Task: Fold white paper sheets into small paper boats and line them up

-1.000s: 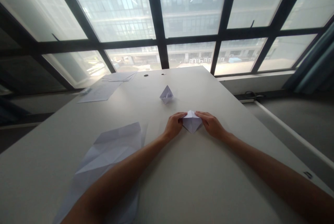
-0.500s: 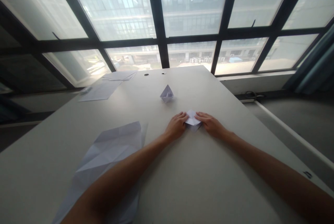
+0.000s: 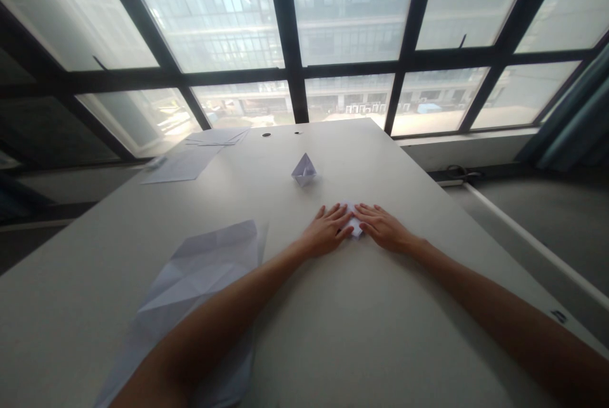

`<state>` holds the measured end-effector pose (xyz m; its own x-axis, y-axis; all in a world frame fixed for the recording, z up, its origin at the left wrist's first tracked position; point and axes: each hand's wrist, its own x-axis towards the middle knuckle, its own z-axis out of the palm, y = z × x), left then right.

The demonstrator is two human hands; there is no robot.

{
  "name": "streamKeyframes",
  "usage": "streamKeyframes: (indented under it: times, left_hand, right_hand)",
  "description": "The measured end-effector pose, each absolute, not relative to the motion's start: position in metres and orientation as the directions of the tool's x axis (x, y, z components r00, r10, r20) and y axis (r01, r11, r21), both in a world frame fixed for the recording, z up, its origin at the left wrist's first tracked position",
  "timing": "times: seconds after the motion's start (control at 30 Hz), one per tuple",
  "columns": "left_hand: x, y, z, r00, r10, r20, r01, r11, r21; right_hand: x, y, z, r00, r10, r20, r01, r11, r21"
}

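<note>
Head: folded paper lies partly under left hand and right hand.

Folded piece: matt paper. Boat shape: matt paper. Large sheet: creased paper. Tabletop: smooth, shows soft sheen. Curtain: cloth.

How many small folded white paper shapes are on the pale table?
2: one partly covered shape under the left hand and right hand; one boat-like shape standing beyond them. Hands may hide more.
</note>
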<state>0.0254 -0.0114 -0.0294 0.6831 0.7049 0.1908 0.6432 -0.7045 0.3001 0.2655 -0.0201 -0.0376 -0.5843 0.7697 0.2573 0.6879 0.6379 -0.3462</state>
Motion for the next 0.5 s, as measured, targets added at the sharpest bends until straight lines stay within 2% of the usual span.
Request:
streamKeyframes:
  times: [0.23, 0.37, 0.5]
  left_hand:
    - [0.0253, -0.0118, -0.0324, 0.686, 0.702, 0.191, 0.652, -0.71, 0.265]
    - [0.0256, -0.0083, -0.0331, 0.637, 0.741, 0.212, 0.666, -0.668, 0.332]
    - [0.0255, -0.0046, -0.0324, 0.534, 0.767, 0.355, 0.635, -0.641, 0.431]
  right_hand:
    - [0.2631, -0.021, -0.0387, -0.576, 0.773, 0.266, 0.705, 0.634, -0.318]
    - [0.2637, -0.0208, -0.0384, -0.571, 0.772, 0.28, 0.695, 0.636, -0.336]
    - [0.264, -0.0209, -0.0378, -0.57, 0.774, 0.275, 0.692, 0.633, -0.348]
